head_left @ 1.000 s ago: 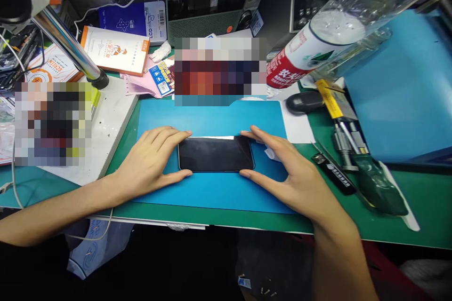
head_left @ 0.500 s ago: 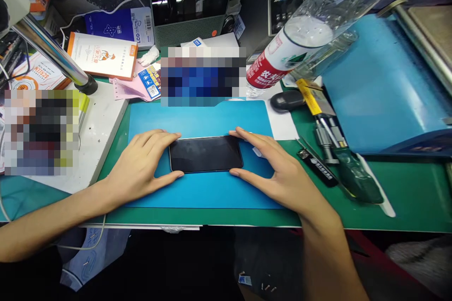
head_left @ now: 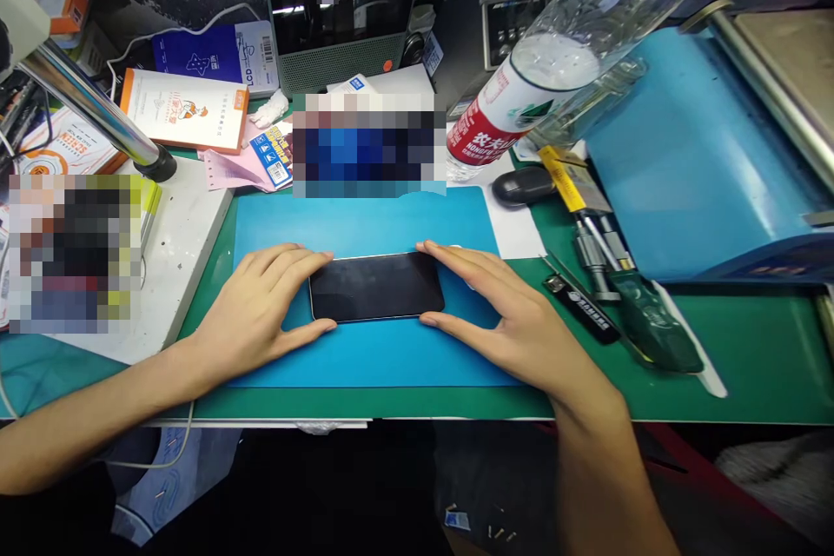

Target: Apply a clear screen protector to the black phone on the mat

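Observation:
A black smartphone (head_left: 376,287) lies sideways, dark screen up, over the blue mat (head_left: 391,360). My left hand (head_left: 261,300) holds its left end, thumb at the near edge and fingertips at the far edge. At the other end, my right hand (head_left: 499,308) grips it the same way, thumb near and index finger far. A small pale object shows partly behind my right fingers; most of it is hidden.
Right of the mat lie a black-handled tool (head_left: 582,308), a green-handled tool (head_left: 658,326) and a black mouse (head_left: 523,186). A large plastic bottle (head_left: 486,135) leans behind. At the left are a white board (head_left: 188,234), a lamp post (head_left: 97,104) and screen boxes (head_left: 186,109).
The whole view has shifted slightly, so the scene sits a little further left. Both hands keep the same hold on the smartphone.

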`<state>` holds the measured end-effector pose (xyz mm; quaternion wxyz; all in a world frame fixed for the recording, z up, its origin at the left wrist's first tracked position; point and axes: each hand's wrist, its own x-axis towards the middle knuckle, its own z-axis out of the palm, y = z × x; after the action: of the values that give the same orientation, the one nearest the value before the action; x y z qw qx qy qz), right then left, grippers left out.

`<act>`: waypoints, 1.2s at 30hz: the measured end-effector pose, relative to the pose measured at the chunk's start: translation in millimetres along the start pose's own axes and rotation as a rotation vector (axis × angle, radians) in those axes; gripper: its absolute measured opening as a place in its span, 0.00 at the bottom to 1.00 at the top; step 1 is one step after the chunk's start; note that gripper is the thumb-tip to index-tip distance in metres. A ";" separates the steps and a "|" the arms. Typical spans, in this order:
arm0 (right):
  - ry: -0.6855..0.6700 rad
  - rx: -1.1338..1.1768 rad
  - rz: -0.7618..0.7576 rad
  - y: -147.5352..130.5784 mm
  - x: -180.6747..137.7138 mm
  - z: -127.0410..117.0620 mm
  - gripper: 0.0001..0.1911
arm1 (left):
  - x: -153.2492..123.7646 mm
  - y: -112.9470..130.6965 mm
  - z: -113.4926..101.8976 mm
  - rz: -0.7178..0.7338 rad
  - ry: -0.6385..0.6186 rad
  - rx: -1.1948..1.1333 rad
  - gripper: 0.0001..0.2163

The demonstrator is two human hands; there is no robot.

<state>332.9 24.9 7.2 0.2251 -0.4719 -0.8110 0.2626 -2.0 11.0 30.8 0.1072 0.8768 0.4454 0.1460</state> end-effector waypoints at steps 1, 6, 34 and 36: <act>-0.003 -0.003 0.000 -0.1 0.1 -0.1 0.36 | 0.0 0.0 0.1 -0.001 -0.002 -0.002 0.29; -0.005 -0.010 0.002 1.0 0.8 0.4 0.36 | 0.2 -0.6 0.4 -0.005 -0.005 -0.002 0.30; -0.010 -0.027 -0.017 3.0 0.1 1.6 0.36 | 0.0 -1.0 0.3 0.009 -0.002 0.021 0.30; -0.012 -0.027 -0.012 3.0 0.0 1.5 0.36 | -0.2 -0.6 -0.6 0.002 -0.007 0.025 0.30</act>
<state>334.0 25.8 4.1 0.2155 -0.4684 -0.8186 0.2530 -2.8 11.3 31.1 0.0977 0.8790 0.4459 0.1376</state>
